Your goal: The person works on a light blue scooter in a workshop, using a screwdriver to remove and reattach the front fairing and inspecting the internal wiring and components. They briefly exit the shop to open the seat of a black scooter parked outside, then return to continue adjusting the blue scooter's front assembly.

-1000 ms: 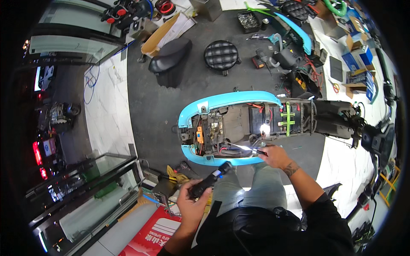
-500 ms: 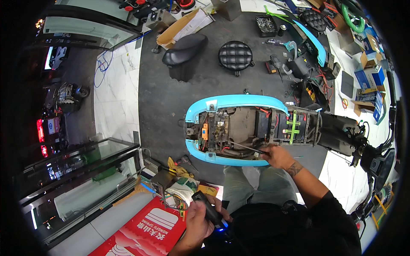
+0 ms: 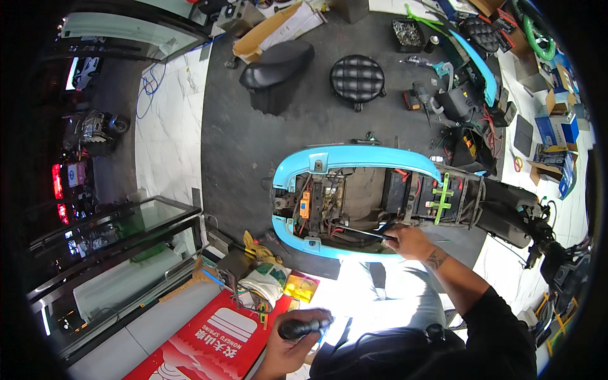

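Note:
My left hand [image 3: 285, 342] grips a black flashlight [image 3: 301, 327] low near my lap; its bright light falls on my jeans [image 3: 411, 285]. My right hand [image 3: 408, 242] is closed on a long thin metal screwdriver-like tool [image 3: 367, 234], its tip reaching into an open scooter body with turquoise trim [image 3: 348, 155]. Inside are wires, an orange component [image 3: 304, 204], a black battery [image 3: 396, 189] and a green bracket [image 3: 438, 204]. What the tool's tip touches is too small to tell.
A black seat [image 3: 275, 69], quilted stool [image 3: 356, 79], power drill [image 3: 415, 98], parts tray [image 3: 408, 35] and cardboard boxes [image 3: 551, 126] lie beyond the scooter. Glass display cases [image 3: 133, 247] stand left, beside a red box [image 3: 202, 335]. Dark handlebars [image 3: 551, 266] are at right.
The flashlight has dropped toward my lap and turned, its light shifting from the scooter's inside onto my legs. My right hand stays on the tool. The camera view has shifted slightly.

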Motion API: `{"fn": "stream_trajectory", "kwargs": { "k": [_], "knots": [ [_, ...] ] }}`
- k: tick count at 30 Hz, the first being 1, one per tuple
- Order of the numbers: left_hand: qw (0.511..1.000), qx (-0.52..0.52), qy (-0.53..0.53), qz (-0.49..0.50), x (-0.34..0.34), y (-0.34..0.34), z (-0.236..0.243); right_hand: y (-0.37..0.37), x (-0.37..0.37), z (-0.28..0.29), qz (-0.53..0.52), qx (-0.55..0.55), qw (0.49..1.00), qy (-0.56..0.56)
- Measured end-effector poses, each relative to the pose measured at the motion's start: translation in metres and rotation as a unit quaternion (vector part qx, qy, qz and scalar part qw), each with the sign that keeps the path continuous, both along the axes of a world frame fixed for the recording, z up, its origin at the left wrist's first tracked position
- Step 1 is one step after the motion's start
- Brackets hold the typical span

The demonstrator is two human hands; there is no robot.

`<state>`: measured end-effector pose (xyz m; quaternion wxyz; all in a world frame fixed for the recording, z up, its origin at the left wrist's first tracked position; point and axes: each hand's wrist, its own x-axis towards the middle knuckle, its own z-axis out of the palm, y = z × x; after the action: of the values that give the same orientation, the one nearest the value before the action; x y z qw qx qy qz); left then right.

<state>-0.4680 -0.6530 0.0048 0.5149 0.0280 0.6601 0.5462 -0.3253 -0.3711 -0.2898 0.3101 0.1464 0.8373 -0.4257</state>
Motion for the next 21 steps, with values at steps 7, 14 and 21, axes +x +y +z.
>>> {"fn": "stream_trajectory", "kwargs": {
  "k": [7,14,21],
  "knots": [
    [0.901,-0.051,0.427,-0.051,-0.007,0.009,-0.108,-0.025,-0.020,-0.018,-0.062,-0.077,0.992,0.079],
    [0.887,-0.088,0.447,-0.079,0.000,0.002,-0.147,-0.034,-0.042,-0.007,-0.036,-0.115,0.990,0.074],
    [0.892,-0.088,0.440,-0.053,0.006,0.000,-0.161,-0.032,-0.053,-0.013,-0.048,-0.117,0.987,0.096]
  ]
}}
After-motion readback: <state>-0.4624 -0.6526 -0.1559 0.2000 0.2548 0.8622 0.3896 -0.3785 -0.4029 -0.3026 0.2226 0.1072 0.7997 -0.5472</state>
